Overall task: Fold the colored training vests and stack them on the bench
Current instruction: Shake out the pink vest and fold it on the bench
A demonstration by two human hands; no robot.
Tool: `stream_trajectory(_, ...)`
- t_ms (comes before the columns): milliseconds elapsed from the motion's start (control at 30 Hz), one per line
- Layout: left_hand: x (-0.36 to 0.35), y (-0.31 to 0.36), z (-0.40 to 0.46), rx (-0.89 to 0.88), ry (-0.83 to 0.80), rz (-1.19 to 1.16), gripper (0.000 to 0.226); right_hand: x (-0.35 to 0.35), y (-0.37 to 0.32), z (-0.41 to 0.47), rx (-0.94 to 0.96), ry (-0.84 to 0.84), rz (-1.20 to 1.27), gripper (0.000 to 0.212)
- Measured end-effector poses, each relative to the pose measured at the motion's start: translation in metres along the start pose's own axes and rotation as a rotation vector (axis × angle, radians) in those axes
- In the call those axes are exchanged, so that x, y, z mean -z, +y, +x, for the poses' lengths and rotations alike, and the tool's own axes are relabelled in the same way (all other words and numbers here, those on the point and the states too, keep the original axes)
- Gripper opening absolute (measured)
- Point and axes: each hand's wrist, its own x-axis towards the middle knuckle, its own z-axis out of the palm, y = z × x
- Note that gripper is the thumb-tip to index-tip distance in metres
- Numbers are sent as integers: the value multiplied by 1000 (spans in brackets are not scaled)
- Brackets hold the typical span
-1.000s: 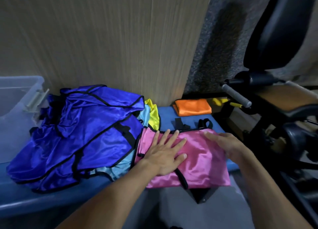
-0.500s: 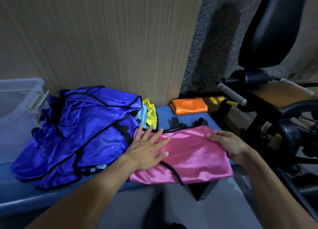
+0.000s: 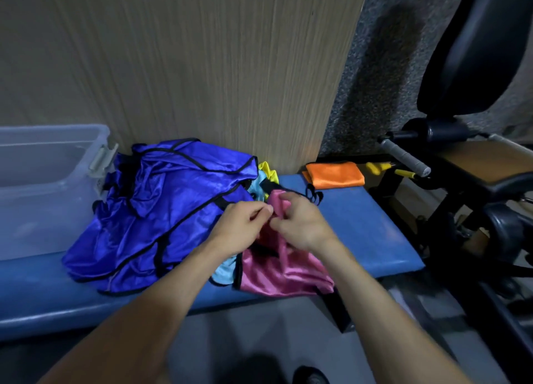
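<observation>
Both hands pinching pink vest (image 3: 284, 271): left hand (image 3: 240, 225), right hand (image 3: 300, 225). Match edges, fold flat, stack on orange vest (image 3: 334, 178).

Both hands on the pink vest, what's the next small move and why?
Probably lay the pinched fold down flat. Left hand and right hand both pinch the shiny pink satin vest bunched mid-fold on the blue padded bench; only the folded orange vest looks done.

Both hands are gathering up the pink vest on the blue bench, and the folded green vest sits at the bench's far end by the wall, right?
Not quite: the folded vest at the far end is orange, not green, as the head view shows. The rest holds: the left hand and right hand grip the pink vest on the blue bench.
</observation>
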Motion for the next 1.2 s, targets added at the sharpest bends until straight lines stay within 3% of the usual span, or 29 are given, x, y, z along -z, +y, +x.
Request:
stream_trajectory(100, 0, -8, -1, 177, -13, -29, 48, -41, 1, 11, 51, -15, -121, 34)
stream_trajectory(233, 1, -14, -2, 286, -48, -49, 39, -48, 16, 12, 98, -100, -90, 78)
stream_trajectory(300, 1, -17, -3, 289, -74, -4, 32, -39, 23, 4, 167, -140, -54, 78)
stream_trajectory(367, 0, -16, -3, 287, -66, 33, 31, -28, 30, -8, 259, -154, -97, 65)
stream_trajectory(433, 0, -12, -5, 280, -51, 78, 37, -16, 36, -25, 359, -187, -264, 63)
stream_trajectory(567, 0, -10, -6, 279, -16, 125, 38, -14, 54, -58, 306, -236, -702, 93)
stream_trajectory(733, 0, -11, -8, 309, 15, 120, 34, -30, 82, -87, 456, 88, -845, 55)
stream_trajectory(867, -3, -10, -8, 310, 28, 116, 30, -30, 96, -93, 372, 174, -802, 29)
stream_trajectory(1033, -11, -6, -10, 271, 53, 178, 24, -27, 100, -96, 235, 182, -572, 19)
stream_trajectory(1200, -21, -4, -13, 224, 53, 374, 19, -24, 108, -95, 211, 189, -381, 21)
